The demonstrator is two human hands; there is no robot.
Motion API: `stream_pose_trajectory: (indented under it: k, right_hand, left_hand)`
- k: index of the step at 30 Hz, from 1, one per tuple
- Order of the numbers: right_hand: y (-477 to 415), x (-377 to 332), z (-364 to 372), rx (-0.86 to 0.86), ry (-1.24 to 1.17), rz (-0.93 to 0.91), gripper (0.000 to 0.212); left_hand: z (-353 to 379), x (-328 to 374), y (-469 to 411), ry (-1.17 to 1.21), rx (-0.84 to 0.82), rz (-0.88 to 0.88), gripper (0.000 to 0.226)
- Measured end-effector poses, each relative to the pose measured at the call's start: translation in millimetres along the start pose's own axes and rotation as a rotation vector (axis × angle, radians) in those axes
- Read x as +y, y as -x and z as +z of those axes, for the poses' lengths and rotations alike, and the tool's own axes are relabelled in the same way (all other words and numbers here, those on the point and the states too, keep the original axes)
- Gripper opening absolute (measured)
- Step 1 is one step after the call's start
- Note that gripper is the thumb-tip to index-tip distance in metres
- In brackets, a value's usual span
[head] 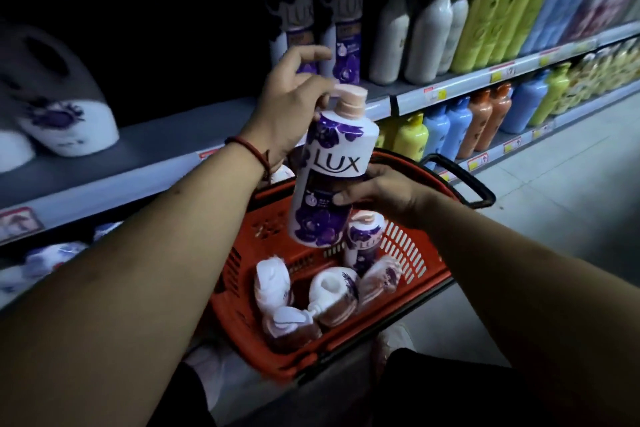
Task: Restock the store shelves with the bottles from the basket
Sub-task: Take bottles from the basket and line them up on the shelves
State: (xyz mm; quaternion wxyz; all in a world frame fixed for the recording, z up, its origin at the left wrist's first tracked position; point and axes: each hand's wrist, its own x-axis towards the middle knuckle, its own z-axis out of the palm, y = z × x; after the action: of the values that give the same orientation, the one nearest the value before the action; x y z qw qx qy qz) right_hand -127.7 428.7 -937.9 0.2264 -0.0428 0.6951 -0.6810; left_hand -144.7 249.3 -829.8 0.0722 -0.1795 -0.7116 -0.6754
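Purple-and-white bottle hangs tilted above the red basket, near the middle shelf; the left hand grasps its pump neck, the right hand clasps its lower body.

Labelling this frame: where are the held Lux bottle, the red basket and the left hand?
held Lux bottle (337, 163), head view, label.
red basket (242, 329), head view, near wall.
left hand (291, 104), head view, its back.

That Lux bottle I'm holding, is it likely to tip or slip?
Tall and narrow, the Lux bottle probably tips if nudged. Its glossy surface looks slick; the left hand grips the neck, the right hand its body.
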Motion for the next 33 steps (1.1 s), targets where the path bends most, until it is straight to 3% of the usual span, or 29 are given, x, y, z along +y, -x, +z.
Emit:
stream_pose_trajectory:
  k: [4,8,11,13,15,18,20,26,29,33]
  right_hand:
    - [-7.4,2.8,36.9,0.06,-0.059,0.005,0.042]
    - [-13.4,-3.5,67.8,0.064,-0.084,-0.002,0.052]
    - [-21.1,-13.6,86.7,0.086,-0.17,-0.032,0.054]
    - [-27.7,-23.0,96.5,0.09,-0.218,-0.058,0.062]
    - [-34.1,-33.8,103.9,0.072,-0.271,-0.085,0.068]
    - [-43.9,-50.1,114.1,0.021,-0.353,-0.127,0.066]
    - [-49.0,-62.8,122.6,0.026,-0.363,-0.148,0.066]
    - [-53.2,-96.1,135.7,0.204,-0.342,-0.124,0.078]
    - [-47.9,-101.0,134.3,0.204,-0.392,-0.129,0.075]
    - [-43.8,-87.6,135.9,0.223,-0.453,-0.136,0.061]
  left_hand:
    - [-46.6,-10.7,4.6,0.079,0.098,-0.092,0.038]
    - [-86.0,-22.5,14.0,0.24,0.276,-0.18,0.03]
    - [-105.0,-34.4,24.6,0.201,0.349,-0.272,0.028]
    - [-113.6,-39.7,34.2,0.163,0.266,-0.379,0.022]
    - [-121.8,-40.5,43.8,0.164,0.095,-0.5,0.036]
    - [-128.1,-37.2,57.6,0.339,-0.206,-0.596,0.051]
    - [-125.6,-35.7,62.0,0.441,-0.25,-0.589,0.053]
    - [-131.6,-36.3,42.9,0.584,0.049,-0.572,0.072]
    - [-145.2,-45.3,41.3,0.429,0.273,-0.637,0.063]
    - [-149.9,-61.2,34.7,0.356,0.347,-0.602,0.051]
